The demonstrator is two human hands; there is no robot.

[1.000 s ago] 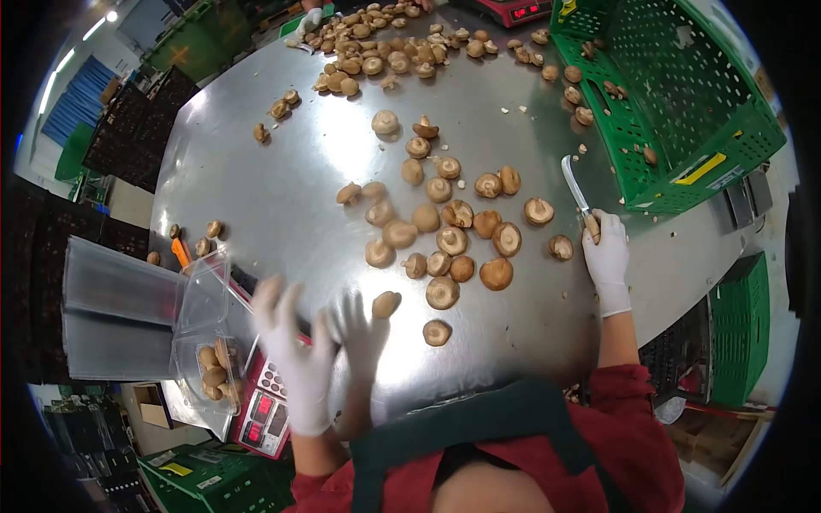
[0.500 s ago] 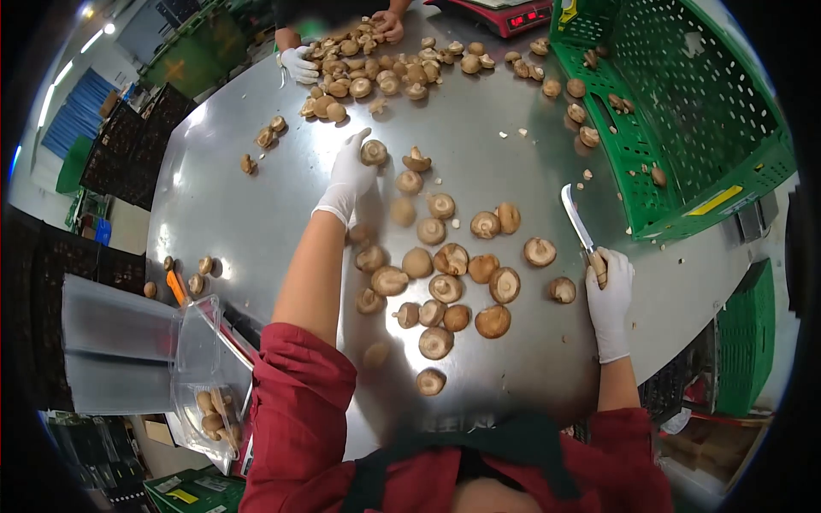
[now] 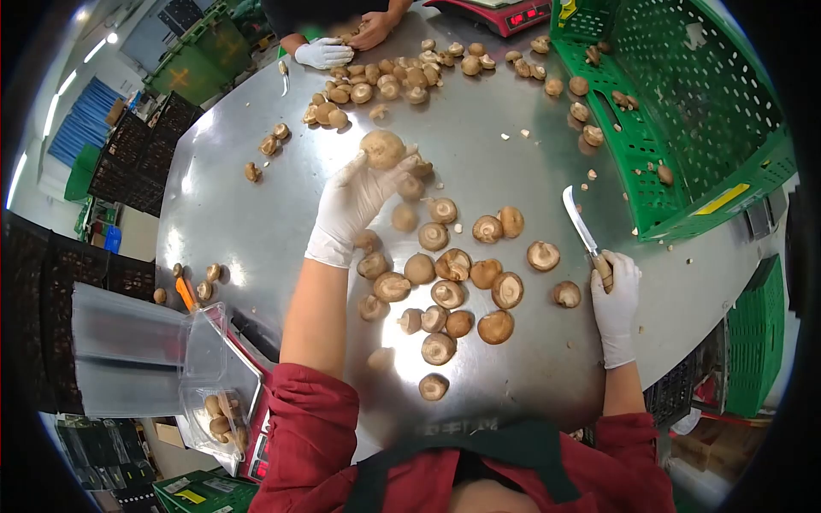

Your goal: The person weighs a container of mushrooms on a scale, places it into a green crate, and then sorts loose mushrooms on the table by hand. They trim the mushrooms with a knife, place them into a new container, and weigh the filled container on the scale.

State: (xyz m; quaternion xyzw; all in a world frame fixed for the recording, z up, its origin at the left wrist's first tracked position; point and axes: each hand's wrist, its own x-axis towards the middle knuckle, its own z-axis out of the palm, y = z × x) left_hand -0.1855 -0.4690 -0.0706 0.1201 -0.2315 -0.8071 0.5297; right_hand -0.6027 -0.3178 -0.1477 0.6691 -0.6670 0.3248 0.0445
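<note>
My left hand [image 3: 357, 201], in a white glove, has its fingers around a brown shiitake mushroom [image 3: 382, 149], cap up, above the steel table. My right hand [image 3: 614, 303], also gloved, rests by the table's right side. It is closed on the wooden handle of a knife [image 3: 581, 222] whose curved blade points away from me. Between the hands lie several shiitake mushrooms [image 3: 453, 264], some cap up and some with the gills showing. One lone mushroom [image 3: 566, 294] lies just left of my right hand.
A green perforated crate [image 3: 684, 128] with a few mushrooms stands at right. Across the table [image 3: 513, 385], a person's hands [image 3: 325, 53] are at a mushroom pile [image 3: 368, 81], near another knife [image 3: 284, 79]. A clear box [image 3: 214, 419] of mushrooms sits on a scale at lower left.
My left hand has turned and come up closer with the mushroom, whose cap looks larger now. My right hand and knife hardly differ. Across the table, the other person's gloved hand has moved farther back.
</note>
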